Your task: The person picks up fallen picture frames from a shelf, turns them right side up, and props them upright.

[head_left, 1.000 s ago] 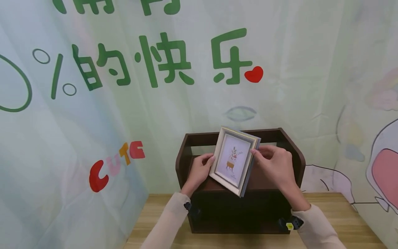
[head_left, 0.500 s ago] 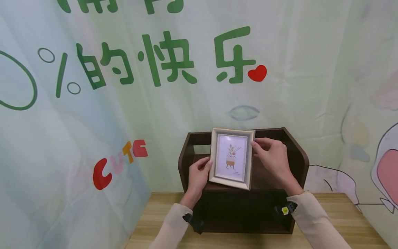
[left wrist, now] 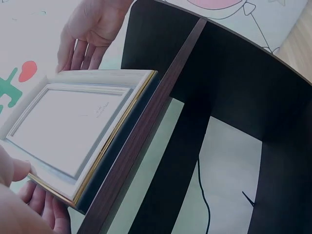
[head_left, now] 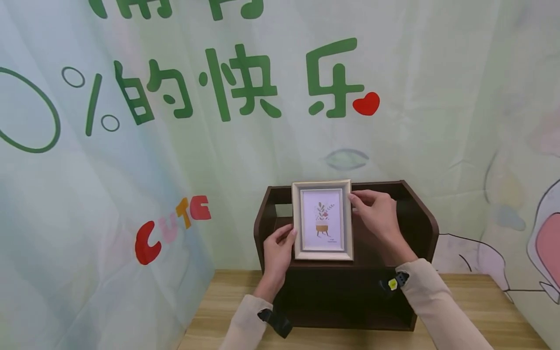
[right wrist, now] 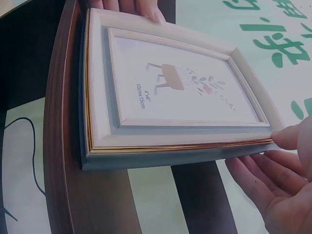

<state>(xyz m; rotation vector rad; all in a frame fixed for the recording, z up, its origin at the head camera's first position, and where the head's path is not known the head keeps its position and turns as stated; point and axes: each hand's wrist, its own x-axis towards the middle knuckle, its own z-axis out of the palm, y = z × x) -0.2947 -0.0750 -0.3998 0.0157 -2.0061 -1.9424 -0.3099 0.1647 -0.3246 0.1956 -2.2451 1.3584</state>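
Note:
A picture frame [head_left: 323,221], cream with a gold line and a potted-plant print, faces me upright at the front of a dark brown shelf unit [head_left: 379,248]. My left hand [head_left: 277,253] pinches its left side low down, thumb in front and fingers behind, as the left wrist view shows. High on the right side, my right hand [head_left: 378,216] grips the frame between thumb and fingers; the right wrist view shows those fingers [right wrist: 270,178] behind the edge. In both wrist views the frame's lower edge lies right along the upper shelf's front edge [left wrist: 141,122].
The shelf unit has raised sides, a back rail with gaps, and a dark lower compartment [head_left: 341,296]. It stands on a wood-grain table [head_left: 227,301]. A printed cloth [head_left: 166,160] hangs behind and at both sides. A thin dark cord [left wrist: 201,187] shows below the shelf.
The frame was tilted and turned to one side; it has straightened to face me, its bottom edge level. Both hands have kept hold of its sides, and the right hand has shifted left.

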